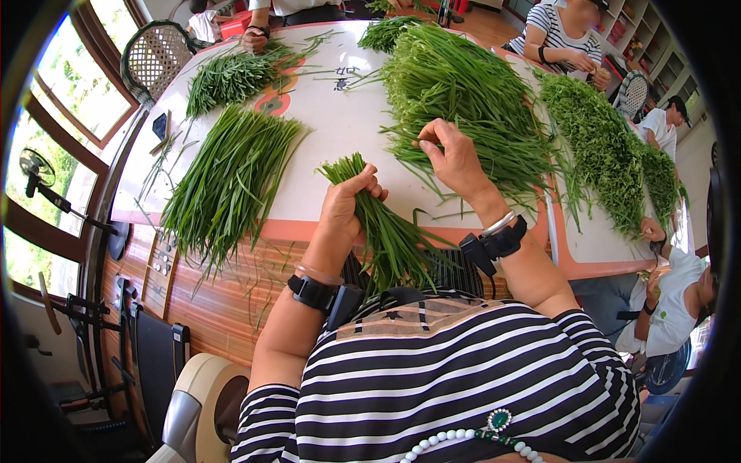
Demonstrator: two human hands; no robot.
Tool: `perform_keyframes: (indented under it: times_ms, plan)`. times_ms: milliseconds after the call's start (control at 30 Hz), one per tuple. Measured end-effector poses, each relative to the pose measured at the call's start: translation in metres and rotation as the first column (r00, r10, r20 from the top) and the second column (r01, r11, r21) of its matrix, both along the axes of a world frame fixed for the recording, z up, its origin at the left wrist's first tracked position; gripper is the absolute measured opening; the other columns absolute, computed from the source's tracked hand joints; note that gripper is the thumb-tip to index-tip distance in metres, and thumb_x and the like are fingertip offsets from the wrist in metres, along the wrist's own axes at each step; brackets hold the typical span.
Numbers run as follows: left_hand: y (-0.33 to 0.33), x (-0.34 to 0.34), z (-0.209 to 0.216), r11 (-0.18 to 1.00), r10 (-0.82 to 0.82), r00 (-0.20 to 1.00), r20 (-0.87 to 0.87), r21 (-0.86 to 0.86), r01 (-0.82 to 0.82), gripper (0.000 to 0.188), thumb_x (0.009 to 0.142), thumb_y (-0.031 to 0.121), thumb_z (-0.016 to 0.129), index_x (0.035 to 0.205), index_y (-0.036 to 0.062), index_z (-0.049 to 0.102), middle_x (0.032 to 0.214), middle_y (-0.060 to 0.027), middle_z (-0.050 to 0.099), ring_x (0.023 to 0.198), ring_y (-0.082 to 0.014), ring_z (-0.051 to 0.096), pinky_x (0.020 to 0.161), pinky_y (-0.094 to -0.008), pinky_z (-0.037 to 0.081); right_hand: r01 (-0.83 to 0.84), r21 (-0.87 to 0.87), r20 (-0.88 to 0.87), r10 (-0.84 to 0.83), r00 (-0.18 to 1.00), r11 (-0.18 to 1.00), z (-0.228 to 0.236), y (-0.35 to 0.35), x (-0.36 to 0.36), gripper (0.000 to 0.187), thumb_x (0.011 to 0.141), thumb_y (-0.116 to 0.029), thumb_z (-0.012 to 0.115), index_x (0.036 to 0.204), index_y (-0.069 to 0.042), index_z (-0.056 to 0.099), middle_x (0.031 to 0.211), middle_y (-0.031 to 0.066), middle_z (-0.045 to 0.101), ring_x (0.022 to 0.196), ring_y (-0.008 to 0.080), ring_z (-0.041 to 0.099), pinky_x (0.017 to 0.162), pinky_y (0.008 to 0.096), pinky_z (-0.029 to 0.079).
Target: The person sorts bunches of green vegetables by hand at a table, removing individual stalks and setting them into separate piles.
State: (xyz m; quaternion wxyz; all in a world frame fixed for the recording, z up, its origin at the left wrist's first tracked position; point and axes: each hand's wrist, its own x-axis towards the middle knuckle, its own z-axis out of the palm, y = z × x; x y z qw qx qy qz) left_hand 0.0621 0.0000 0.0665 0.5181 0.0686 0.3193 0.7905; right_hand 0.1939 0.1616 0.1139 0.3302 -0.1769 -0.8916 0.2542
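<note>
My left hand (349, 202) is closed round a bunch of green chives (387, 239). Their cut ends poke up above the fist, and the long leaves hang down over the table's front edge toward my lap. My right hand (457, 158) is raised at the near side of a big heap of chives (463, 85), its fingers curled and thumb against the forefinger. Whatever it may hold is too small to make out. Left of my left hand, a neat pile of chives (231, 166) lies with its leaf tips drooping over the edge.
The white table (332, 108) has a pink border. A smaller green pile (235, 77) lies far left near a co-worker's hand (255, 40). Leafy greens (594, 147) cover the right-hand table, with people around it. A wicker chair (158, 58) stands far left.
</note>
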Motion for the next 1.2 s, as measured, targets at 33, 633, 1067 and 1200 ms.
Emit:
perform_keyframes:
  times_ms: [33,633,1067,1200]
  plan:
    - [0.0,0.0,0.0,1.0,0.002,1.0,-0.001,-0.001,-0.002,0.016,0.088,0.012,0.07,0.093,0.0011,0.059,0.066,-0.0001,0.048,0.062,-0.0137,0.05,0.068,-0.0319,0.049,-0.008,-0.108,0.005,0.009,1.0,0.994,0.001,-0.002,-0.001,0.012,0.082,-0.004,0.067,0.092,-0.006,0.06,0.091,0.0064,0.064,0.086,0.0249,0.057,0.083,0.0369,0.044]
    - [-0.005,0.0,-0.005,0.997,0.04,0.999,-0.008,-0.064,-0.041,0.017,0.092,0.018,0.066,0.094,0.0011,0.064,0.079,-0.0076,0.062,0.071,-0.0165,0.06,0.068,-0.0302,0.052,-0.208,0.323,0.112,0.181,0.977,0.923,-0.021,-0.052,-0.008,0.015,0.082,-0.007,0.065,0.096,-0.011,0.061,0.085,0.0021,0.064,0.085,0.0226,0.058,0.08,0.0362,0.037]
    - [-0.052,-0.047,0.004,0.96,-0.191,0.977,0.098,0.225,0.165,0.017,0.093,0.019,0.064,0.1,0.0061,0.055,0.074,0.0012,0.049,0.064,-0.0113,0.049,0.069,-0.0307,0.053,-0.073,0.224,0.25,0.015,0.968,0.972,-0.019,0.01,0.035,0.008,0.084,-0.012,0.065,0.086,-0.004,0.065,0.08,0.0111,0.061,0.082,0.0316,0.061,0.07,0.0407,0.05]
    - [-0.034,-0.025,0.004,0.974,-0.218,0.975,0.041,0.075,0.215,0.026,0.092,0.018,0.066,0.108,0.0011,0.054,0.071,0.0014,0.046,0.062,-0.0102,0.045,0.062,-0.0278,0.046,-0.089,0.285,0.282,0.006,0.96,0.954,-0.031,0.0,0.022,0.008,0.083,-0.011,0.066,0.088,-0.006,0.063,0.081,0.0105,0.059,0.083,0.0323,0.06,0.071,0.0407,0.049]
